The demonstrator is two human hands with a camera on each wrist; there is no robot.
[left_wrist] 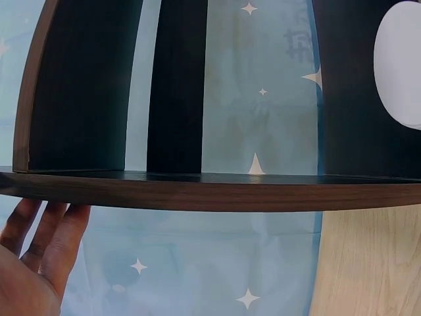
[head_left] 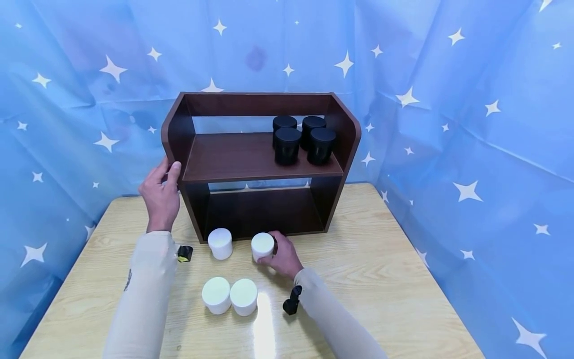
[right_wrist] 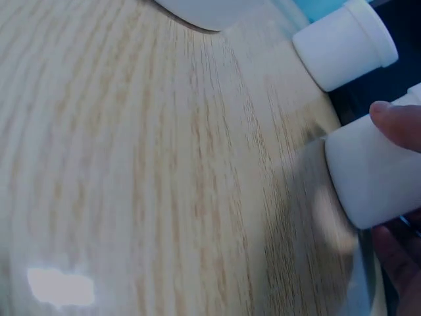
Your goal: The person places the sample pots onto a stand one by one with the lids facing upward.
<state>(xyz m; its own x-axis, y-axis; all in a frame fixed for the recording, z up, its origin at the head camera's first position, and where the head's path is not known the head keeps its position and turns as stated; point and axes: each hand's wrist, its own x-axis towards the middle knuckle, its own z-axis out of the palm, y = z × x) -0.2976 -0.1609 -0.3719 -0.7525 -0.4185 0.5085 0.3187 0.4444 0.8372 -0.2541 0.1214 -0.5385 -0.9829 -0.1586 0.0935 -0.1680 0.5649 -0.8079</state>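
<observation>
My right hand [head_left: 284,257] holds a white lidded jar [head_left: 262,248] between thumb and fingers, just in front of the shelf's lower level. In the right wrist view the thumb lies along one side of this jar [right_wrist: 368,172] and fingers along the other. My left hand [head_left: 162,197] touches the outer face of the dark brown wooden shelf's left side panel [head_left: 173,129]. In the left wrist view its extended fingers [left_wrist: 66,240] meet that panel. A second white jar [head_left: 220,244] stands left of the held one, by the shelf's front edge.
Two more white jars [head_left: 230,297] stand side by side nearer the front of the wooden table [head_left: 381,279]. Several black lidded jars [head_left: 305,139] are grouped at the right of the upper shelf. Blue star-patterned cloth [head_left: 448,124] hangs behind and beside the table.
</observation>
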